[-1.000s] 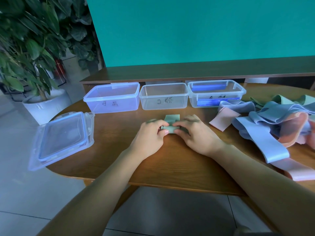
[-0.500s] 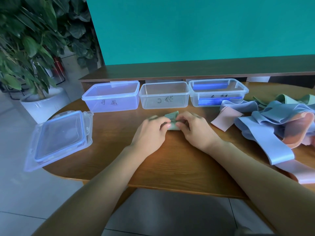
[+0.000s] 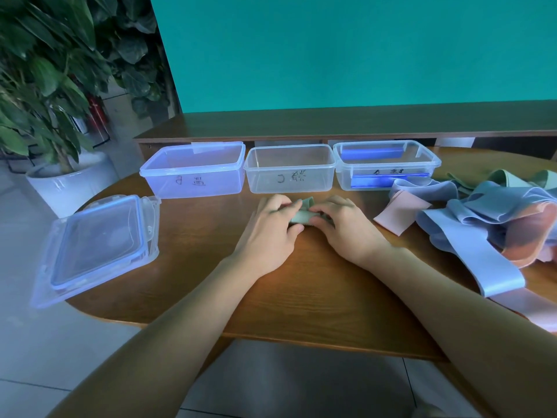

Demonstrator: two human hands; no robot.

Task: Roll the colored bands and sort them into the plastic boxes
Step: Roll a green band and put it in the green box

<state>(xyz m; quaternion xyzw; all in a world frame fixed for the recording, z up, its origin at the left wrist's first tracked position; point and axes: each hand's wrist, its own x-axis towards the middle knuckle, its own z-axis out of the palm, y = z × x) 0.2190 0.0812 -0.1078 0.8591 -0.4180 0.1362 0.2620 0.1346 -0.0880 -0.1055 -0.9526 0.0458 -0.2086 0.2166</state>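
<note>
Before box C (image 3: 290, 173), on table (image 3: 301, 285): my left hand (image 3: 268, 233) and right hand (image 3: 346, 227) both pinch green band (image 3: 302, 215), nearly rolled. Keep edges aligned, roll tight, no slack.

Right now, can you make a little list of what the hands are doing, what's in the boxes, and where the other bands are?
hands: left hand and right hand pinch the green band, partly rolled
boxes: box B, box C, box A in a row, no bands visible inside
loose bands: pile of blue, pink, green on the right
lids: stack at the table's left edge
</note>
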